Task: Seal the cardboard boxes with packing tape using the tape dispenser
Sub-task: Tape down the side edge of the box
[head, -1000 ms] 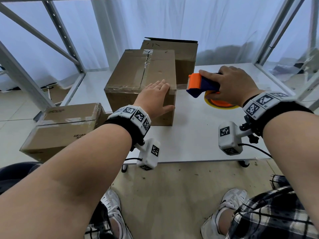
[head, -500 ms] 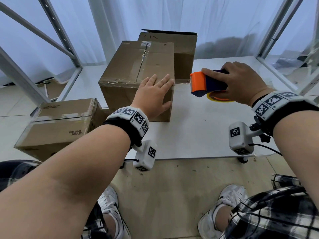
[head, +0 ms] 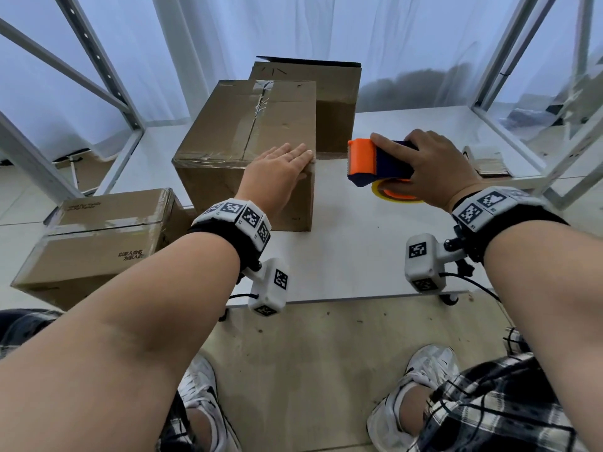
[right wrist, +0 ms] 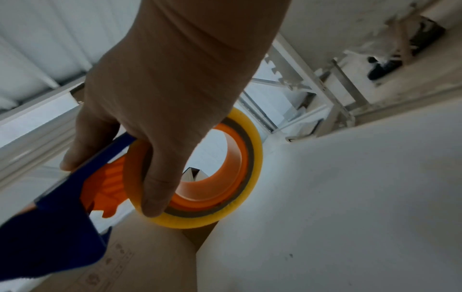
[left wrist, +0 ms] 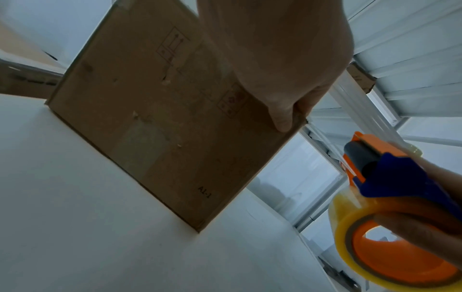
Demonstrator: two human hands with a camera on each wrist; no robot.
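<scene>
Your right hand (head: 434,171) is wrapped around the tape dispenser (head: 375,163), thumb across the yellowish roll of packing tape (right wrist: 197,173) and fingers over the blue body, holding it in the air off the near right corner of the front cardboard box (head: 248,148). Its orange nose points toward that box but is not touching it. Your left hand (head: 277,174) lies flat, fingers straight, on the box's top at that same corner, the thumb hooked over the edge onto the near face in the left wrist view.

As I read it, you are between strips: the box is steadied and the dispenser is being brought in. The top already carries clear tape along its centre seam and near edge. Next you need to land the tape end on the cardboard, press it down, then pull the dispenser across while your left hand keeps the box from sliding on the white table (head: 359,256).

On the box's near face, "A1-1" is printed low at the right, under faint handling symbols. Left of it and lower, a taped box (head: 98,243) shows small Chinese print too fine to read. Behind it stands another box (head: 332,89).
</scene>
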